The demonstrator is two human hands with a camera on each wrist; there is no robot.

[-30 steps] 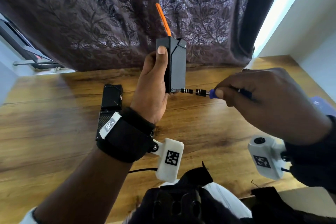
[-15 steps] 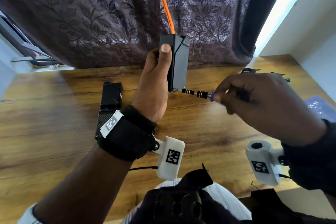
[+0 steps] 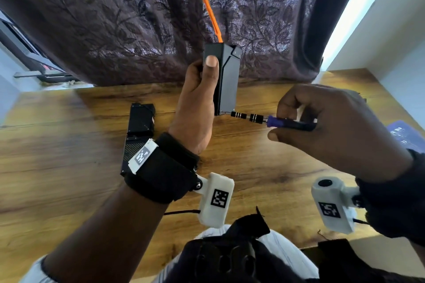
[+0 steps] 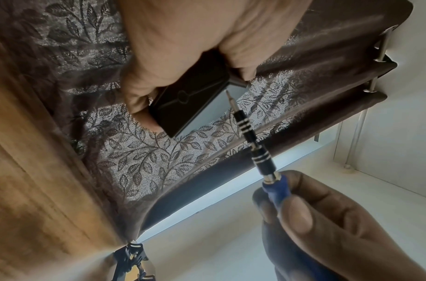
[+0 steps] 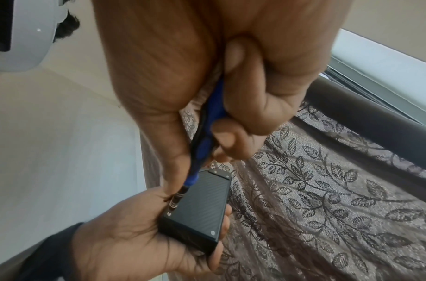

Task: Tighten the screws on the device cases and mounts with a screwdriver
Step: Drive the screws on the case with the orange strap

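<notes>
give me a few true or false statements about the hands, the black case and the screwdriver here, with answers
1. The left hand holds the black case upright above the table. True.
2. The right hand is empty. False: it grips the blue-handled screwdriver.
3. The screwdriver tip meets the case near its lower corner. True.
4. The screwdriver points straight down. False: in the head view it lies roughly level, pointing toward the case.
5. An orange strip sticks up above the case. True.
6. No other black case is on the table. False: another black case lies there, left of the left hand.
</notes>
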